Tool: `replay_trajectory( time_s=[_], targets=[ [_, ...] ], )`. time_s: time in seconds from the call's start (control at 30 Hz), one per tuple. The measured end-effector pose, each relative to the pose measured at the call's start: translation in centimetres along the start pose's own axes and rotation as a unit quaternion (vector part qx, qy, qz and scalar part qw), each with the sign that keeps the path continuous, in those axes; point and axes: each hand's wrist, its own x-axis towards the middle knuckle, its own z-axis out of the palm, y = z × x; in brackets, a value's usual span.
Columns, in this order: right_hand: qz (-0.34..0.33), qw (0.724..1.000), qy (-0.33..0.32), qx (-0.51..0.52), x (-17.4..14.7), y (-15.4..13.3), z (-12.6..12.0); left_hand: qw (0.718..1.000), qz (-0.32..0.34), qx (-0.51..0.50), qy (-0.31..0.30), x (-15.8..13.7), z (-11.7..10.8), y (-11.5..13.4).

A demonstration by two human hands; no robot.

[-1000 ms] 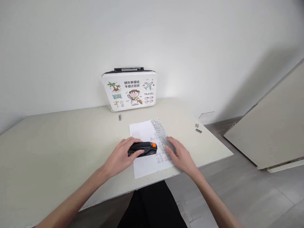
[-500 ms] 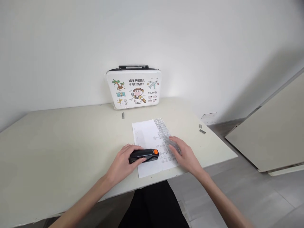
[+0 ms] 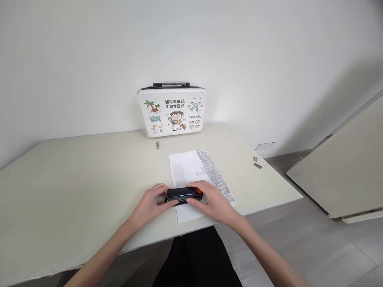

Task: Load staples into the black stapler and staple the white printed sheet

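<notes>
A black stapler (image 3: 180, 194) with an orange piece at its right end lies sideways between my hands, over a sheet of printed paper (image 3: 187, 165). My left hand (image 3: 152, 202) grips its left end, thumb along the near side and fingers behind. Around the right end closes my right hand (image 3: 213, 201), thumb in front and fingers at the back, partly covering the orange piece. The paper's right part carries a dense grey pattern; its middle is hidden under the stapler and my right hand.
A white cartoon-printed case (image 3: 173, 113) with a black handle leans against the wall behind. A small strip of staples (image 3: 157, 145) lies in front of it. Two more staple pieces (image 3: 257, 165) rest near the table's right edge. A pale panel (image 3: 338, 171) stands at the right.
My right hand has moved left from the paper's patterned side and taken hold of the stapler's right end. My left hand keeps its grip on the left end.
</notes>
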Motion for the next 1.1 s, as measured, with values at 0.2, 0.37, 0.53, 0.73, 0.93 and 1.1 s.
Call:
replay_trajectory(
  time_s=[0.2,0.37,0.53,0.73,0.93,1.1],
  targets=[
    [0.051,0.996,0.014,0.068,0.8,0.4,0.4,1.000,0.001,0.005,0.005,-0.1,-0.1,0.0],
    [0.063,0.990,0.051,0.111,0.7,1.7,1.1,1.000,-0.004,0.014,0.001,-0.2,0.0,0.1],
    [0.048,0.994,0.053,0.089,0.6,2.3,1.4,1.000,0.011,0.018,0.010,-0.3,-0.2,0.3],
    [0.056,0.995,0.050,0.069,0.4,1.9,1.5,0.996,0.065,0.053,0.018,-0.9,-1.0,-0.1],
    [0.030,0.999,-0.001,0.029,0.2,1.3,1.5,0.994,0.066,0.066,-0.058,-0.2,-4.4,-0.8],
    [0.055,0.998,0.003,0.044,0.3,1.4,1.5,0.975,-0.022,0.196,0.100,5.8,-6.6,-4.2]
  ],
)
